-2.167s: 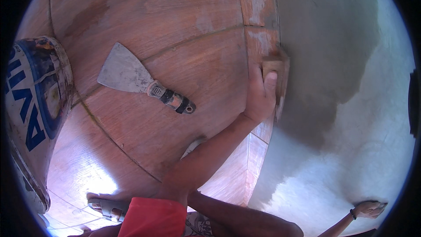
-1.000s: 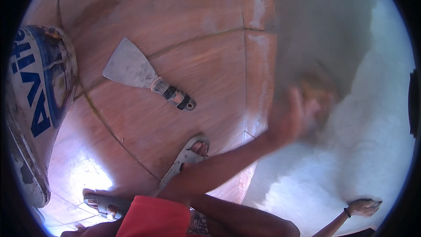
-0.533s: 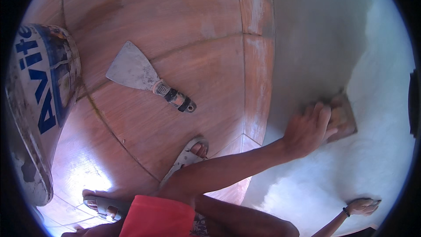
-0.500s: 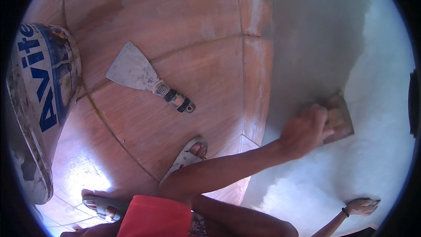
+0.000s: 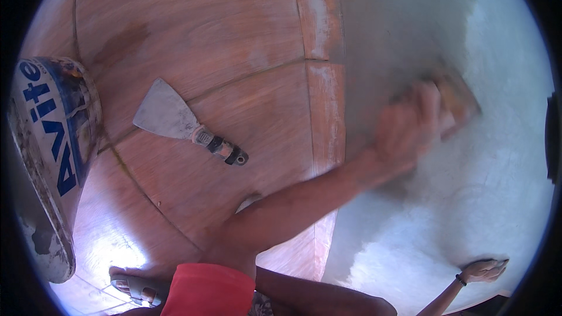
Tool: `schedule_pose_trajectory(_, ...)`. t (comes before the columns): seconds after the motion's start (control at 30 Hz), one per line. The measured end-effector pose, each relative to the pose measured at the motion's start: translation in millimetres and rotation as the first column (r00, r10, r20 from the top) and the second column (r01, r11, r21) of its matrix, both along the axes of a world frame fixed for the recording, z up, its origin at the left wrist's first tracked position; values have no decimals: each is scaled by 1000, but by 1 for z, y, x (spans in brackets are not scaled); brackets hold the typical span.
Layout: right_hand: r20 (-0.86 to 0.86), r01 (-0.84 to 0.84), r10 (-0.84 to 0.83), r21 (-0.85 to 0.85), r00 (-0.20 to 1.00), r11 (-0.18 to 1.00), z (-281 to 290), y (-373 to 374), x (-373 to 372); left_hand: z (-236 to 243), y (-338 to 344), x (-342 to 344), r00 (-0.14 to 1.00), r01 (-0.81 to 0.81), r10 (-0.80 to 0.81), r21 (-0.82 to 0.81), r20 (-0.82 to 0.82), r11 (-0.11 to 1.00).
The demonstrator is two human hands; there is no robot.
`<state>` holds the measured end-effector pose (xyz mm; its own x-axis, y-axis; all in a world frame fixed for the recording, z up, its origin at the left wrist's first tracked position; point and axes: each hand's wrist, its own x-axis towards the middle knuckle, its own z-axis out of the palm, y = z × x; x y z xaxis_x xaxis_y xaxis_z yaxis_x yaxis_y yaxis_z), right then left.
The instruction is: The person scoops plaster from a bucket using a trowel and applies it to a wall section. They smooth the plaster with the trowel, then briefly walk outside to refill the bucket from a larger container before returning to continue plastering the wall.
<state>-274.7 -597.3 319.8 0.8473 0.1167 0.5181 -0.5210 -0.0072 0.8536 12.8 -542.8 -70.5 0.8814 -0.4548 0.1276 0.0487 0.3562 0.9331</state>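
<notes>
My left hand [image 5: 407, 120] reaches across to the right, its fingers closed around a small rectangular plastering trowel [image 5: 459, 102]. The trowel lies against a grey skim-coated wall [image 5: 386, 17], near where the darker damp coat meets a paler band. Motion blurs both the hand and the tool. Lower down on the right, my right hand [image 5: 485, 270], with a dark bracelet at the wrist, rests against the pale part of the wall, fingers stretched out. A wide putty knife [image 5: 170, 111] with a black and orange handle lies on the tiled floor.
A smeared white and blue plastic bucket [image 5: 47, 134] stands at the left edge. Reddish-brown floor tiles [image 5: 234, 17] run up to a tile skirting [image 5: 325, 117] along the wall. My sandalled foot [image 5: 137, 289] is at the lower left, a bent leg [image 5: 328, 292] below.
My left hand and the trowel have moved up along the wall. The view has shifted slightly, and my left arm now covers most of the nearer sandal. The right hand stays on the wall.
</notes>
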Motion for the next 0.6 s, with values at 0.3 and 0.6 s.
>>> schedule_pose_trajectory(0.3, -5, 7, -7, -6, 1000, 1000, 1, -6, 0, -95, 32, 9, 697, -20, -364, -524, -618, 852)
schedule_pose_trajectory(0.6, 25, 41, -41, -22, 999, 999, 6, -4, -9, -97, 13, 55, 815, -145, -73, -324, -575, 935)
